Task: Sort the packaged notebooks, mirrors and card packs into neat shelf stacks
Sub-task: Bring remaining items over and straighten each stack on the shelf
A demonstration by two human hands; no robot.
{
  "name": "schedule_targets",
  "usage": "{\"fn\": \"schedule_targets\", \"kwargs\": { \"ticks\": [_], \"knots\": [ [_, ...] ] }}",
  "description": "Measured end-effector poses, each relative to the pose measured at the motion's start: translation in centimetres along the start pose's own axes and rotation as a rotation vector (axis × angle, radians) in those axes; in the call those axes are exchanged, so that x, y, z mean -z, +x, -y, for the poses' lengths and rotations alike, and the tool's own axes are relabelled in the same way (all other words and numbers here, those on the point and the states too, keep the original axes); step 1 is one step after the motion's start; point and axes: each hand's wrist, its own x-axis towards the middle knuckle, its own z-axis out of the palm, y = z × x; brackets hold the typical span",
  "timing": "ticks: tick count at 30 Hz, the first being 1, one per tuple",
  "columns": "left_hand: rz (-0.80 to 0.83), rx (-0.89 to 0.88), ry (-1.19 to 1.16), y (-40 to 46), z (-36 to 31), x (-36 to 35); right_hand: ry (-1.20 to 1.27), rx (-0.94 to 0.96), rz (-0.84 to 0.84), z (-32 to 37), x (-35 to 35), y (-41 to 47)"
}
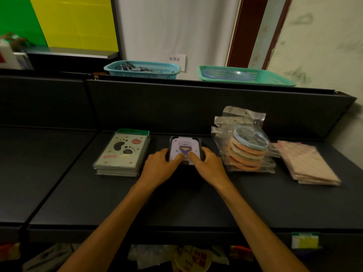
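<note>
Card packs (185, 150) sit in a dark stack on the black shelf (196, 203), between both hands; the left hand (161, 163) grips the left edge and the right hand (206, 163) grips the right edge, thumbs curled onto the top picture; notebooks (121, 154) lie just left; bagged mirrors (247, 148) stand piled to the right, apart.

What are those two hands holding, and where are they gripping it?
Both hands hold the card pack on the shelf: the left hand grips its left edge, the right hand its right edge, thumbs on top.
</note>
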Motion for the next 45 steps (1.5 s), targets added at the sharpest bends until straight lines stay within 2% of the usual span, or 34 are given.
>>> {"fn": "schedule_targets", "kwargs": {
  "ticks": [4, 7, 12, 16, 19, 23, 27, 34, 37, 39, 41, 45],
  "knots": [
    [-0.127, -0.118, 0.139, -0.6, -0.3, 2.8, -0.208, 0.118, -0.119, 1.5, 0.5, 0.0],
    [-0.193, -0.148, 0.249, -0.6, 1.2, 5.7, -0.302, 0.23, -0.09, 3.9, -0.3, -0.3],
    [-0.181, -0.1, 0.307, -0.7, 5.3, 10.3, -0.417, 0.359, -0.025, 7.5, -4.9, -0.7],
    [-0.132, -0.071, 0.245, -0.1, 9.0, 13.1, -0.414, 0.325, 0.024, 9.1, -9.0, -0.7],
    [-0.026, -0.014, 0.176, 0.7, 11.5, 13.8, -0.425, 0.245, 0.059, 9.7, -11.9, -0.6],
    [0.156, -0.035, 0.079, 1.7, 12.9, 13.4, -0.32, -0.023, 0.122, 9.3, -14.6, -0.2],
    [0.176, -0.122, 0.039, 2.0, 12.7, 12.5, -0.326, -0.109, 0.076, 8.9, -16.1, -0.2],
    [0.098, -0.061, -0.475, 1.6, 12.9, 11.4, 0.156, -0.052, -0.021, 8.3, -16.3, -0.5],
    [0.062, -0.093, -0.574, 1.6, 13.5, 12.0, 0.423, -0.089, -0.037, 8.3, -16.2, -0.8],
    [0.062, -0.125, -0.589, 1.6, 14.0, 12.6, 0.554, -0.099, 0.013, 8.6, -16.0, -0.9],
    [0.065, -0.158, -0.586, 1.7, 14.2, 13.1, 0.52, -0.023, 0.046, 8.9, -15.8, -0.9],
    [0.002, -0.227, -0.522, 1.6, 14.1, 13.2, 0.295, 0.179, 0.054, 9.6, -15.7, -0.9]
  ]
}}
